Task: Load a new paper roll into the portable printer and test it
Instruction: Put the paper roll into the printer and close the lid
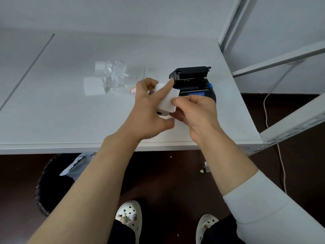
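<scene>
Printer [193, 80], lid raised, near table's [52, 111] right edge, shelf frame [281, 59] just beyond, plastic wrapping [114, 76] mid-surface, open room toward left and front edges

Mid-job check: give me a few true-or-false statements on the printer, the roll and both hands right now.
1. The printer has its lid open. True.
2. The paper roll already sits inside the printer. False: it is held in front of the printer, above the table.
3. The left hand grips the paper roll. True.
4. The right hand rests flat on the table. False: it pinches the roll's loose end.
5. The plastic wrapper lies to the right of the printer. False: it lies to its left.
</scene>
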Available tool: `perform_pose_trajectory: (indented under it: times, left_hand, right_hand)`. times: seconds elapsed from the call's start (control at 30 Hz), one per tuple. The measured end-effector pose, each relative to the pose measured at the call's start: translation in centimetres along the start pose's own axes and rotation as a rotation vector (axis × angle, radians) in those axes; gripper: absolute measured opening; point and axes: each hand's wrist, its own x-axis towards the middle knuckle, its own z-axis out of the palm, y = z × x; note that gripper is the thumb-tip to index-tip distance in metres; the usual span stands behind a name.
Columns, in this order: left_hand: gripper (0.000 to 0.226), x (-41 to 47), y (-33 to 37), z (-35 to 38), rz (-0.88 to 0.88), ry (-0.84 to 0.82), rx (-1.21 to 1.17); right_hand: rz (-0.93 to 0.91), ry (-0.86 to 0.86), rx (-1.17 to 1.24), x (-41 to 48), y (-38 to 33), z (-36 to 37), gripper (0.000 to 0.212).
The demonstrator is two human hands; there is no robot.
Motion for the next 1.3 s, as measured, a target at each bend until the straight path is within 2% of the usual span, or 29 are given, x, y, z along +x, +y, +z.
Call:
perform_pose_trajectory:
  times: [0.2, 0.3, 0.37, 0.47, 0.53, 0.67, 0.8, 0.97, 1.03, 1.17, 1.3]
  left_hand:
    - [0.068, 0.8, 0.9, 1.3, 0.045, 0.112, 0.026]
    - [0.058, 0.8, 1.1, 1.8, 0.07, 0.14, -0.043]
    - [0.055, 0.9, 1.4, 2.1, 0.11, 0.137, -0.078]
    - [0.054, 1.8, 1.9, 2.6, 0.138, 0.139, -0.11]
    - [0.056, 2.9, 2.4, 3.0, 0.118, 0.125, -0.158]
    - [0.06, 5.0, 3.2, 3.8, 0.098, 0.086, -0.148]
    - [0.054, 6.2, 2.4, 5.8, 0.015, 0.171, 0.066]
    - [0.057, 6.6, 1.8, 7.5, 0.004, 0.271, 0.062]
    - [0.058, 6.7, 1.8, 7.7, 0.007, 0.264, 0.035]
    - [0.057, 7.0, 2.1, 7.6, -0.025, 0.194, -0.016]
    - [0.058, 6.6, 2.2, 6.8, -0.06, 0.145, -0.027]
  right_hand:
    - [0.003, 0.017, 0.12, 0.5, -0.3, -1.1, 0.025]
    - [0.048, -0.048, 0.138, 0.9, -0.3, -2.0, 0.01]
    - [0.054, -0.053, 0.099, 1.2, -0.6, -2.9, 0.033]
    - [0.009, -0.117, 0.106, 1.5, -2.0, -4.1, 0.025]
    - [0.006, -0.082, 0.09, 2.0, -2.7, -4.9, 0.019]
    - [-0.137, 0.012, -0.094, 4.1, -2.5, -6.0, 0.013]
    - [-0.217, 0.106, -0.191, 6.1, -1.6, -6.7, 0.009]
    - [-0.32, 0.137, -0.267, 7.5, -1.3, -6.6, 0.007]
    - [-0.289, 0.131, -0.255, 7.8, -1.3, -6.8, 0.008]
    - [-0.141, 0.063, -0.075, 7.9, -0.8, -7.0, 0.01]
    - [-0.133, 0.065, -0.063, 7.1, -0.9, -6.6, 0.01]
